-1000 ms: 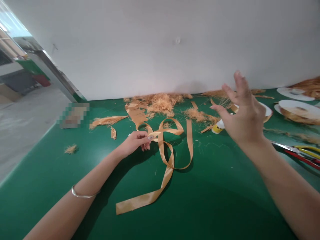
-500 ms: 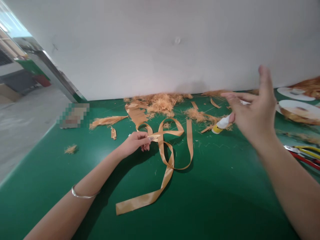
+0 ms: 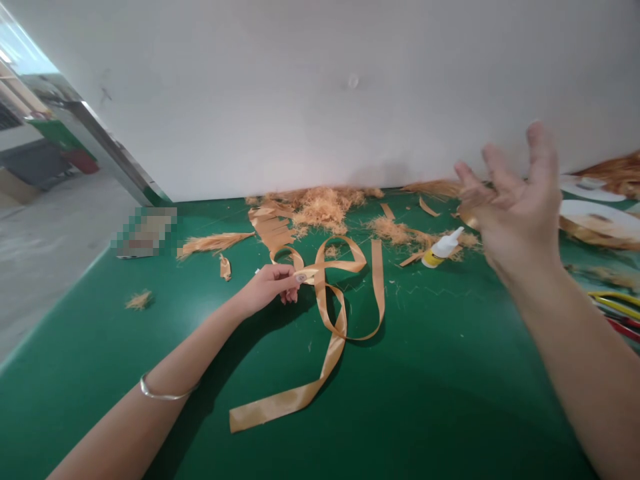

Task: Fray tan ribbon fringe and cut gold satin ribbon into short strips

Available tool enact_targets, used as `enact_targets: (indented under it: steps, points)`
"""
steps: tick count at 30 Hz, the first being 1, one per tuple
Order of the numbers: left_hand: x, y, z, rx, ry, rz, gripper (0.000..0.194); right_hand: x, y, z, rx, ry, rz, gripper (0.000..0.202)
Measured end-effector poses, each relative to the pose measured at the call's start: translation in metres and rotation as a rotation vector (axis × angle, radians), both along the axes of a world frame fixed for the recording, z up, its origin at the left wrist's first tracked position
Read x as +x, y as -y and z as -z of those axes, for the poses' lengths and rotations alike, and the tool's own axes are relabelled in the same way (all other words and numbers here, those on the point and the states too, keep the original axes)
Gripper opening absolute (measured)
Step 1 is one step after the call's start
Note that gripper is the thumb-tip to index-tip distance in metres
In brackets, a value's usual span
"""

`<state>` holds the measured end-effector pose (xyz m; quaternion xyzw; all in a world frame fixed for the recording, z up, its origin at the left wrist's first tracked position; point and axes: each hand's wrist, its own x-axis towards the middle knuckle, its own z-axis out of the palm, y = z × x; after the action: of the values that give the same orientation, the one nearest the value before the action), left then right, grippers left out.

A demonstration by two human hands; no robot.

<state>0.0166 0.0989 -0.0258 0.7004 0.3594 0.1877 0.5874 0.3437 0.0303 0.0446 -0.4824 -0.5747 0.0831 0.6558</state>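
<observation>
My left hand [image 3: 275,283] pinches an orange satin ribbon [image 3: 331,353] between thumb and fingers, near where its loops cross. One tail of the ribbon reaches toward the front of the green table, and another end rises at the right. Over the right side of the table, my right hand [image 3: 520,207] is raised with its fingers spread. It appears to hold nothing, though motion blurs it slightly. Just left of that hand, a small white glue bottle [image 3: 443,248] with a yellow label stands slightly tilted on the table.
Frayed orange fibres [image 3: 325,210] and a fringed ribbon piece [image 3: 273,225] lie along the white wall [image 3: 300,100]. White spools [image 3: 603,220] and yellow-and-red handled pliers [image 3: 620,313] are at the right. A blurred-out box-like thing [image 3: 147,232] sits at the table's left edge.
My right hand has moved right, away from the glue bottle, and its fingers have spread. My left hand keeps its pinch on the ribbon with little movement.
</observation>
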Motion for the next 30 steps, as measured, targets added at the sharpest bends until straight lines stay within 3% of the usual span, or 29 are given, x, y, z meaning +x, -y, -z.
enact_targets:
  steps: [3, 7, 10, 12, 15, 22, 24, 27, 29, 30]
  points:
    - [0.000, 0.000, -0.001, 0.001, -0.009, 0.004, 0.032, -0.005, 0.006, 0.002, 0.101, 0.346, 0.127, 0.086]
    - [0.000, 0.000, -0.002, 0.012, -0.019, 0.000, 0.032, -0.013, 0.014, 0.001, -0.029, 0.659, 0.602, 0.085]
    - [0.001, 0.001, -0.002, 0.014, -0.023, 0.000, 0.033, -0.013, 0.017, 0.000, -0.135, 0.758, 0.860, 0.091]
    - [0.001, 0.001, -0.002, 0.014, -0.022, -0.002, 0.034, -0.010, 0.017, 0.000, -0.180, 0.714, 0.892, 0.094]
    - [0.001, 0.001, -0.002, 0.009, -0.024, -0.006, 0.033, -0.005, 0.014, 0.002, -0.232, 0.476, 0.696, 0.080]
    - [0.002, 0.000, -0.001, 0.014, -0.020, -0.006, 0.035, 0.001, 0.012, -0.015, -0.496, -0.403, -0.034, 0.031]
    - [0.001, 0.000, -0.001, 0.009, -0.019, -0.009, 0.035, 0.001, 0.014, -0.022, -0.538, -0.561, -0.230, 0.027]
    - [0.001, 0.000, -0.001, -0.004, -0.013, -0.016, 0.035, 0.000, 0.014, -0.023, -0.461, -0.607, -0.312, 0.029]
    - [0.001, 0.000, -0.001, -0.011, -0.012, -0.020, 0.035, -0.001, 0.012, -0.020, -0.355, -0.517, -0.286, 0.021]
    - [0.001, 0.000, -0.002, -0.014, -0.011, -0.023, 0.035, -0.001, 0.011, -0.018, -0.290, -0.426, -0.255, 0.029]
